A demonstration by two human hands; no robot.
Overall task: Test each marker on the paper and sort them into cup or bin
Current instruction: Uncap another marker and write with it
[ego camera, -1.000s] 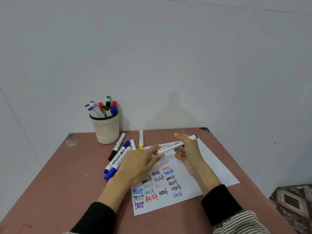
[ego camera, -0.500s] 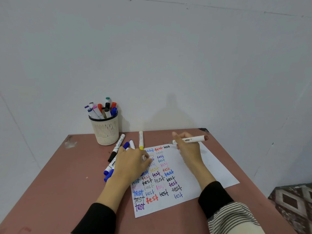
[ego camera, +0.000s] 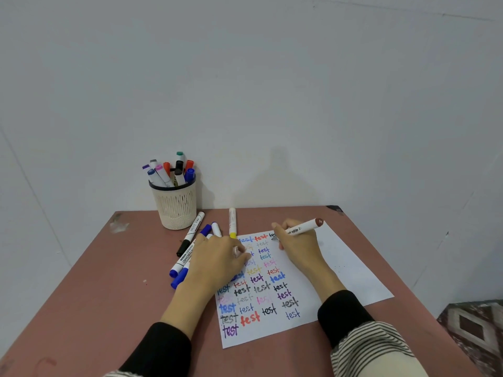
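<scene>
A white marker with a brown end cap (ego camera: 302, 228) is pinched between the thumb and curled fingers of the right hand (ego camera: 300, 247), in a writing grip. Its tip is set down at the far edge of the paper (ego camera: 351, 270), at the right end of the top row of written words, while the capped end is tilted up and to the right. The paper is laid on the reddish-brown table (ego camera: 109, 295) and is covered on its left part with rows of the word "test" in many colours; its right part is left blank.

The left hand (ego camera: 217, 263) is laid palm down across the left edge of the paper. Its fingers are curled, with something small and pale seen at the fingertips, but what it is cannot be told.

To the left of that hand, a cluster of markers is lain on the table: a black-capped marker (ego camera: 190, 234) and 2 blue-capped markers (ego camera: 181, 263), partly hidden under the hand. A yellow-tipped marker (ego camera: 232, 223) is lain just beyond the paper's far edge, pointing away.

At the far left of the table, against the wall, a cream mesh cup (ego camera: 177, 206) is stood upright, filled with markers of several colours.
</scene>
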